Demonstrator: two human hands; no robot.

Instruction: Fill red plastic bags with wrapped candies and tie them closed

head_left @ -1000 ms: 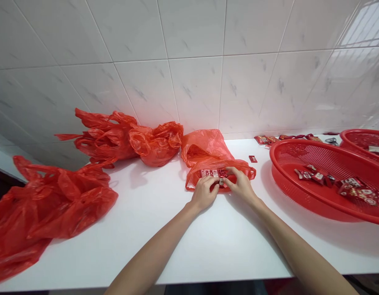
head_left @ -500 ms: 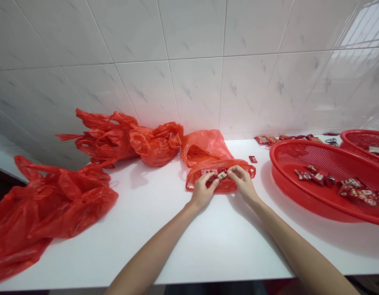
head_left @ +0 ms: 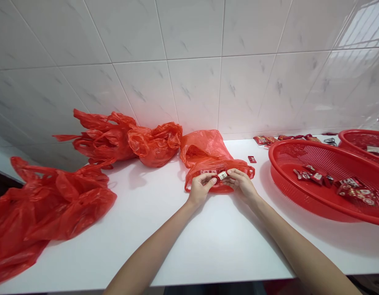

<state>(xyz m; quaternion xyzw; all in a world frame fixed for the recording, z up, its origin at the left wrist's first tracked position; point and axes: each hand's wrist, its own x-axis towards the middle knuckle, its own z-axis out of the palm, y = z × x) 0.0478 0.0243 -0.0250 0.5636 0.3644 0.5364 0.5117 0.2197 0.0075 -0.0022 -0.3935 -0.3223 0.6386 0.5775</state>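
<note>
A small packet with a pale label [head_left: 222, 175] is pinched between my left hand [head_left: 202, 187] and my right hand [head_left: 242, 184], one at each end. Both hands are over the mouth of a red plastic bag [head_left: 191, 172] lying on the white table [head_left: 220, 237]. Inside that bag, partly covered by my fingers, other red packets show. Behind it spreads another crumpled part of red plastic [head_left: 204, 145]; whether it is the same bag I cannot tell. A single small red packet [head_left: 251, 159] lies just right of the bag.
A red mesh basket [head_left: 318, 200] with several packets stands on the right, a second basket [head_left: 361, 139] behind it. Red packets [head_left: 261, 140] lie along the tiled wall. Filled-looking red bags stand at back left [head_left: 106, 143], [head_left: 160, 145] and front left [head_left: 63, 205].
The small packet has been turned and lifted slightly, so its pale label faces up more. My right fingers have closed in around its right end.
</note>
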